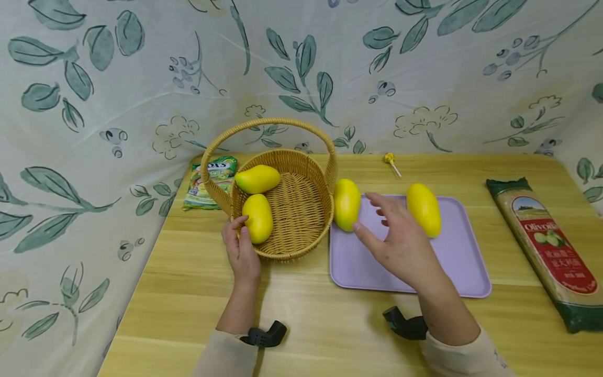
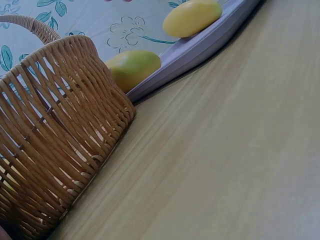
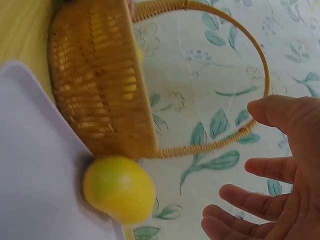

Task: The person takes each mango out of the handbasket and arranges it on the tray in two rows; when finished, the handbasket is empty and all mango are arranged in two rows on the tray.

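A round wicker basket (image 1: 301, 209) with a tall arched handle stands on the table, two yellow mangoes lying inside at its left: one at the back (image 1: 257, 179) and one in front (image 1: 259, 219). My left hand (image 1: 242, 256) holds the basket's front-left rim, fingertips over the edge close to the front mango. Over the lilac tray (image 1: 367, 272) hovers my right hand (image 1: 402, 243), fingers spread and holding nothing. Just left of it a mango (image 1: 346, 205) lies at the tray's left edge, beside the basket; another mango (image 1: 423, 210) lies behind the hand on the tray.
A green snack packet (image 1: 209, 183) lies behind the basket's left side. At the back of the table is a yellow lollipop (image 1: 391, 163). A long pack of pasta (image 1: 548, 251) lies at the right. Leaf-patterned cloth (image 1: 301, 63) hangs behind the table.
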`<action>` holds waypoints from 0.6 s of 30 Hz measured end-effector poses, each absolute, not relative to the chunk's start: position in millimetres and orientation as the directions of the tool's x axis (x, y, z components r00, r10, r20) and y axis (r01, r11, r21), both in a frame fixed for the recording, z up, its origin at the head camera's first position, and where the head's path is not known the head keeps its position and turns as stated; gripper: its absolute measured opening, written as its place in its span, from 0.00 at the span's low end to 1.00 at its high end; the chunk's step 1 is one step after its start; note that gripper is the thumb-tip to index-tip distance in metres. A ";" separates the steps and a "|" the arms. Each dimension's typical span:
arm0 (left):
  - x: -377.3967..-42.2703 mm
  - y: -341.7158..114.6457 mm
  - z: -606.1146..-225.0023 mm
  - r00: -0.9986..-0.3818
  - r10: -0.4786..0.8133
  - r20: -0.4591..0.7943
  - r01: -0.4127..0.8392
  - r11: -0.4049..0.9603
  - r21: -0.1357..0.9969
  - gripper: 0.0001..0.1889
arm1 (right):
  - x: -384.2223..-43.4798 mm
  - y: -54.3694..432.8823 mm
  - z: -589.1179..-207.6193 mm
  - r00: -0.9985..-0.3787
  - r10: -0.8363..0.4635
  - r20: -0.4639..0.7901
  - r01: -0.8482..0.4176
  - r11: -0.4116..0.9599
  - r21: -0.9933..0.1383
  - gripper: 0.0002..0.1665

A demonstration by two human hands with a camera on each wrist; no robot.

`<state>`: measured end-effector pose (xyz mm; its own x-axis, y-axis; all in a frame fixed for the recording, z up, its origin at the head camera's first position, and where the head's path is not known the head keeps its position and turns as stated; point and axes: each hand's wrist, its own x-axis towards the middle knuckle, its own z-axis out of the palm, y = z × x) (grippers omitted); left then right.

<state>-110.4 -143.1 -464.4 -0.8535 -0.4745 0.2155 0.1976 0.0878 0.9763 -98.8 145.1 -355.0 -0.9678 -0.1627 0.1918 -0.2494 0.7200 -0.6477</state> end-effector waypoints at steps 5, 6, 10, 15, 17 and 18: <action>-110.9 -142.8 -464.1 -0.852 -0.480 0.211 0.195 0.083 0.977 0.15 | -88.6 108.0 -362.8 -0.925 -0.283 0.252 -0.379 0.684 -0.623 0.37; -111.0 -142.8 -463.8 -0.852 -0.481 0.208 0.192 0.083 0.978 0.15 | -87.6 100.2 -364.3 -0.914 -0.303 0.271 -0.406 0.666 -0.626 0.37; -111.0 -142.7 -463.2 -0.850 -0.488 0.199 0.183 0.082 0.980 0.15 | -87.5 68.1 -370.3 -0.873 -0.357 0.332 -0.487 0.619 -0.616 0.35; -112.2 -143.6 -464.7 -0.845 -0.492 0.208 0.186 0.093 0.978 0.16 | -97.9 33.4 -375.5 -0.851 -0.384 0.357 -0.524 0.594 -0.610 0.34; -113.0 -144.0 -465.9 -0.843 -0.493 0.215 0.194 0.095 0.976 0.17 | -104.6 22.3 -376.1 -0.862 -0.384 0.332 -0.505 0.592 -0.628 0.35; -113.4 -144.1 -466.2 -0.841 -0.494 0.220 0.198 0.097 0.975 0.17 | -108.6 17.1 -376.4 -0.868 -0.385 0.315 -0.494 0.596 -0.633 0.35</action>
